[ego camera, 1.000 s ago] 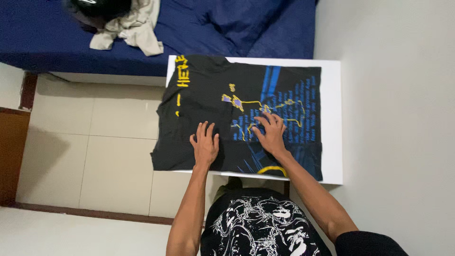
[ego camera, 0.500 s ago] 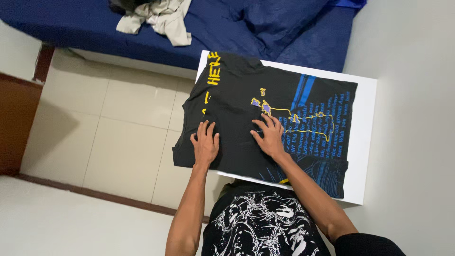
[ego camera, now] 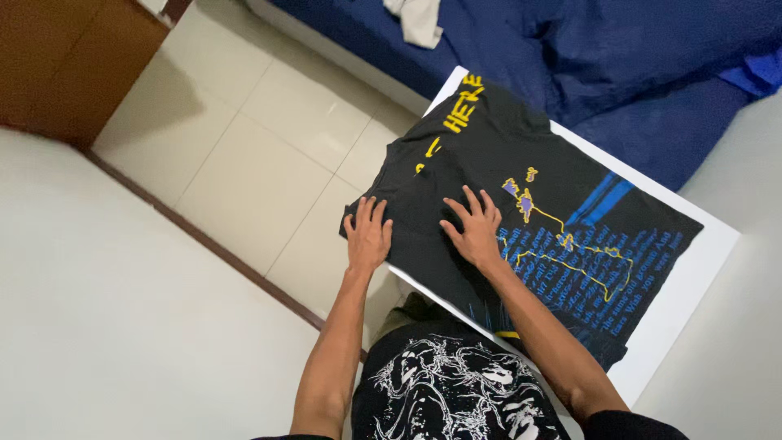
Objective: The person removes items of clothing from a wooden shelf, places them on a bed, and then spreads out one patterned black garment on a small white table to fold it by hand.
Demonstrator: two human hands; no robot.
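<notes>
Now both hands point(ego camera: 419, 232) flat (fingers spread) on black shirt point(ego camera: 521, 220).

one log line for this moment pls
left hand flat on black printed t-shirt | right hand flat on it | shirt spread on white table

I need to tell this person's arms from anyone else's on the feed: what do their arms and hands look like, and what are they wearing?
Both forearms are bare, with no gloves, watch or rings visible on the left hand or the right hand. A black sleeve edge shows at the right upper arm. The torso wears a black shirt with a white tangled line print.
</notes>
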